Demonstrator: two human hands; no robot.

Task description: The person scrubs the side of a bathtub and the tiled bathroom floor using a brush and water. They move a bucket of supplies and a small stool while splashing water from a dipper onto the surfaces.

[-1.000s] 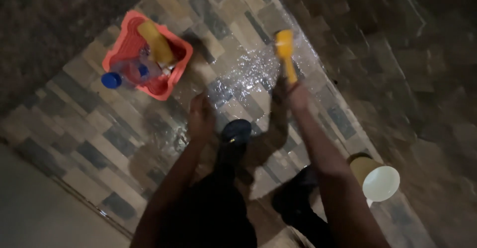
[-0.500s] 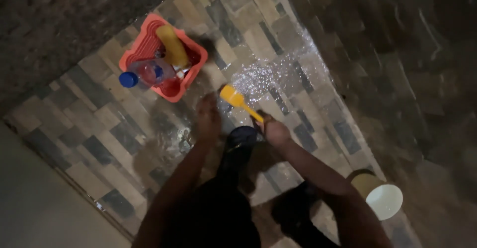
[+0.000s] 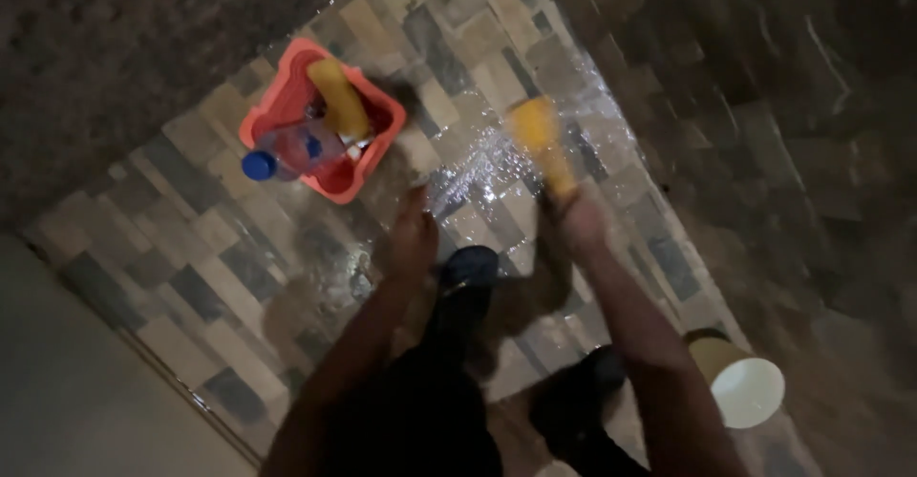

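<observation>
The right hand (image 3: 581,221), right of the frame's centre, is closed around the lower end of a yellow plastic brush-like tool (image 3: 542,140), which slants up and to the left from the fist; the tool is blurred, so its exact shape cannot be told. Its upper end lies over a wet, glistening patch (image 3: 478,171) of the tiled floor (image 3: 229,257), made of mixed beige, grey and brown rectangular tiles, with drops of water shining around it.

The left hand (image 3: 413,238), just left of centre, hangs over the floor with nothing in it; how far its fingers are spread cannot be told in the dim light. Both forearms run down to the bottom edge of the frame, and the person's dark shoes show between them: one (image 3: 465,281) just below the left hand, the other (image 3: 583,391) lower right.

In the upper left stands a red square plastic basket (image 3: 277,105) on the floor, well apart from both hands. In it lie a yellow cylindrical bottle (image 3: 336,98) and a clear plastic bottle with a blue cap (image 3: 287,152), the cap reaching over the basket's left rim.

At the lower right, near the right forearm, a pale yellow plastic cup (image 3: 740,386) rests on the floor beside a dark stone-patterned wall (image 3: 764,105).
</observation>
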